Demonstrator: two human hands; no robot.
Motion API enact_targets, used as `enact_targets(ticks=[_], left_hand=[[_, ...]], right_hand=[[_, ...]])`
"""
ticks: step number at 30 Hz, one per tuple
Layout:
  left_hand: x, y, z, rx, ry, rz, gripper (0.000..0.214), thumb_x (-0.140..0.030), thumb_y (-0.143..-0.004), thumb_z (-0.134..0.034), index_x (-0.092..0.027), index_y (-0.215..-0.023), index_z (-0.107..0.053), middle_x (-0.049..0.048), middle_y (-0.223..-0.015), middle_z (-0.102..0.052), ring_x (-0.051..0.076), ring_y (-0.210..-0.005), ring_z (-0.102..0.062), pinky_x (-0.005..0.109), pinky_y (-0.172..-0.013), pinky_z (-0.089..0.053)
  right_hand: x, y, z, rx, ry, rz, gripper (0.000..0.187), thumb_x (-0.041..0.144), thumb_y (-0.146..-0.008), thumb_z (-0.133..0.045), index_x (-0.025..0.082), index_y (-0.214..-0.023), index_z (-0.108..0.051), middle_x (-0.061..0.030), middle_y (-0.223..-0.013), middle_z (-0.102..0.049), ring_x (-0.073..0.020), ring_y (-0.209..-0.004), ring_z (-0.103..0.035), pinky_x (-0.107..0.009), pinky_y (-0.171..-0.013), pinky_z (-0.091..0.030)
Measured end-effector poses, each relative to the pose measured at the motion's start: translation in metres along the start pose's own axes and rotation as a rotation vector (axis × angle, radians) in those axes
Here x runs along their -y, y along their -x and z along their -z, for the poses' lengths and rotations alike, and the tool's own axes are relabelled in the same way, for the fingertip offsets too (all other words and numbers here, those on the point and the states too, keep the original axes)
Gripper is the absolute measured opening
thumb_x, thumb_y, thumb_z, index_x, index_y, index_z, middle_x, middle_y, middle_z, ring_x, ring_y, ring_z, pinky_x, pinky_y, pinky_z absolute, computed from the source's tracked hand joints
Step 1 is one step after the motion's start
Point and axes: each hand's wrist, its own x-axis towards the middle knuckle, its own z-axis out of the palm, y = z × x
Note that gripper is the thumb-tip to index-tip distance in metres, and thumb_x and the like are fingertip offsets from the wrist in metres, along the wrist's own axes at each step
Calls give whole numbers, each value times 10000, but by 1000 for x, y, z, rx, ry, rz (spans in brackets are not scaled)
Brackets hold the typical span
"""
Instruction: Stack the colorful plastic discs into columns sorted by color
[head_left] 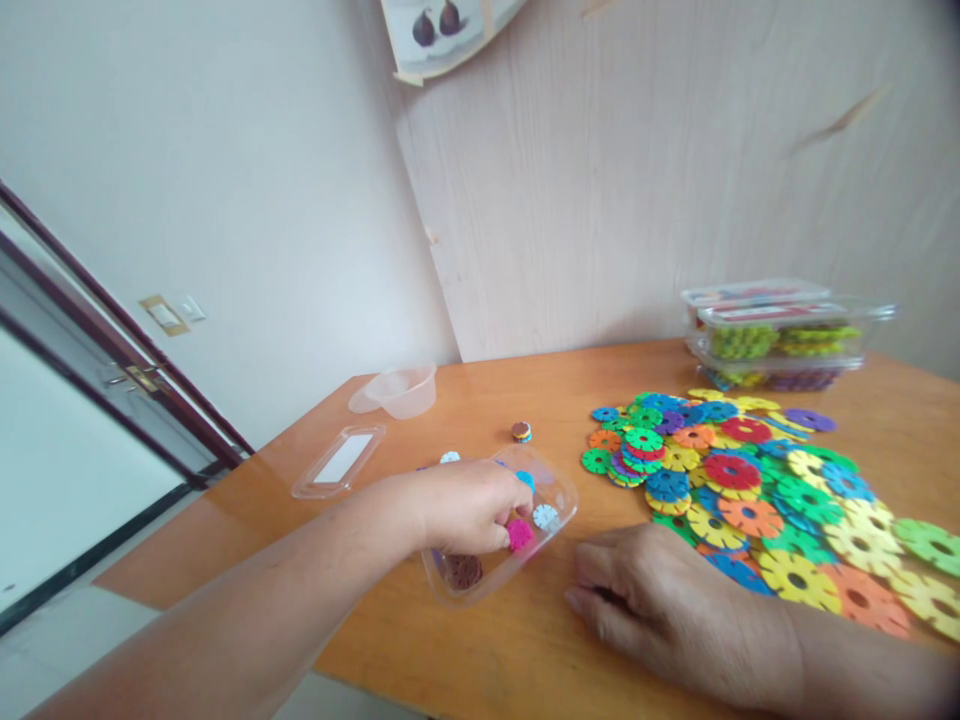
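My left hand reaches over a clear plastic box, its fingers closed on a pink notched plastic disc. Other discs lie in the box: a pale blue disc, a brighter blue disc and brown discs. My hand and wrist hide part of the box. Just right of the box, my right hand rests on the table with fingers curled in, and nothing shows in it. Beside it spreads a large heap of bigger multicoloured notched discs.
Behind the box stands a small stack of discs. A clear lid and a translucent tub are on the table's left. Stacked clear boxes of discs stand at the back right, by the wall. The wooden table has its edge at left.
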Motion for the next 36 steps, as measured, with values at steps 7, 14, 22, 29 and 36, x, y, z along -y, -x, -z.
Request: enact_targets(ticks=[7, 14, 22, 29, 36], left_hand=[[-4, -5, -7, -50, -190, 50, 127, -188, -764, -548, -224, -736, -667, 38, -699, -662, 187, -633, -590, 280, -477, -318], [-4, -5, -7, -65, -190, -5, 139, -203, -772, -547, -230, -754, -682, 43, -764, -697, 212, -719, -627, 292, -509, -365], [-4, 1, -3, -93, -120, 47, 201, -222, -826, -498, -250, -783, -693, 30, -775, -701, 208, -728, -642, 305, -563, -385], [-7, 2, -6, -8, -151, 133, 201, -165, -771, -503, -247, -774, -686, 28, -741, -683, 192, -643, -612, 290, -541, -367], [-7, -2, -8, 20, -26, 127, 268, -143, -777, -477, -257, -820, -715, 29, -771, -694, 180, -678, -616, 275, -566, -388]], right_hand=[[-1, 1, 1, 8, -1, -2, 158, 216, -897, -500, 191, -747, -545, 9, -718, -627, -98, -625, -557, -216, -574, -359], [-2, 0, 0, 12, 5, -9, 165, 222, -903, -491, 193, -750, -548, 8, -715, -629, -101, -619, -557, -217, -571, -360], [0, 0, 1, 5, 6, -6, 167, 212, -896, -496, 190, -737, -544, 7, -701, -619, -98, -606, -545, -217, -561, -355], [0, 0, 2, 12, 5, -7, 166, 221, -898, -495, 192, -740, -535, 11, -712, -617, -94, -613, -540, -212, -561, -352], [1, 1, 2, -1, 5, 5, 146, 195, -886, -496, 190, -745, -537, 4, -714, -618, -104, -617, -545, -220, -569, -357]])
